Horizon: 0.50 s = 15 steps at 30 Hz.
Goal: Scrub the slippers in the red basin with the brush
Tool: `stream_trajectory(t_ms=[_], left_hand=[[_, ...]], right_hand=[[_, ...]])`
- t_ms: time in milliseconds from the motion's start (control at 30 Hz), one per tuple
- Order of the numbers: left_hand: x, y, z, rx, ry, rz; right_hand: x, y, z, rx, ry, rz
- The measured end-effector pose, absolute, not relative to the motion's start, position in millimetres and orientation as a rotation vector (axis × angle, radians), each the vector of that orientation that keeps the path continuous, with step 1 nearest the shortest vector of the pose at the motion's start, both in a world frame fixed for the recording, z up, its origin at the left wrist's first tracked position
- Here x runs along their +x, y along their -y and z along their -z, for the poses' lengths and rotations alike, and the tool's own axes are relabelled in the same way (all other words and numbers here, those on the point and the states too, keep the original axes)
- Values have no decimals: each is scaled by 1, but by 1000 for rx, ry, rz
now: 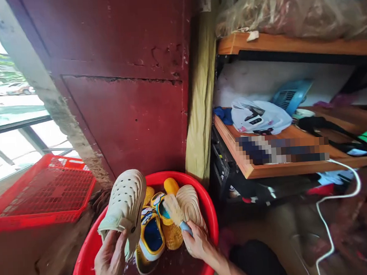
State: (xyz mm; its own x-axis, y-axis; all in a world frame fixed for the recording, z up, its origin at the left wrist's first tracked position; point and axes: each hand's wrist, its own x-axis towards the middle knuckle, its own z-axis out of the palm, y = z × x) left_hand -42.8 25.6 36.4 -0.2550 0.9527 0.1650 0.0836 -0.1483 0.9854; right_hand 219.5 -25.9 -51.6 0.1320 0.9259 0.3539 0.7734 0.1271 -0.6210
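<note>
One left grip (111,256), clamped on a cream clog (125,198), heel-end; one right grip (197,240), clamped round a bristle brush (174,210). We judge brushing neatest low over the red tub (214,218).

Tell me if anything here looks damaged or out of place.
Yes: behind the red tub, the dark red panel has a ragged, chipped seam, and the wall edge beside it looks rough and broken. A white cord also dangles loosely off the wooden shelf.

head view facing forward, down, near tub (211,218)
</note>
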Motion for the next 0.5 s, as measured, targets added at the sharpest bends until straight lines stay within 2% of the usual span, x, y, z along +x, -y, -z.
stream_trajectory(t_ms=[167, 367, 500], left_hand=[[-16, -19, -47, 1085, -1232, -1305], [-5, -28, -36, 1013, -1245, -1162], [-12, -34, -27, 1058, -1230, -1076]], right_hand=[[218, 27, 36, -1644, 1551, -151], [193, 49, 41, -1493, 2081, -31], [180, 41, 50, -1611, 2066, 133]])
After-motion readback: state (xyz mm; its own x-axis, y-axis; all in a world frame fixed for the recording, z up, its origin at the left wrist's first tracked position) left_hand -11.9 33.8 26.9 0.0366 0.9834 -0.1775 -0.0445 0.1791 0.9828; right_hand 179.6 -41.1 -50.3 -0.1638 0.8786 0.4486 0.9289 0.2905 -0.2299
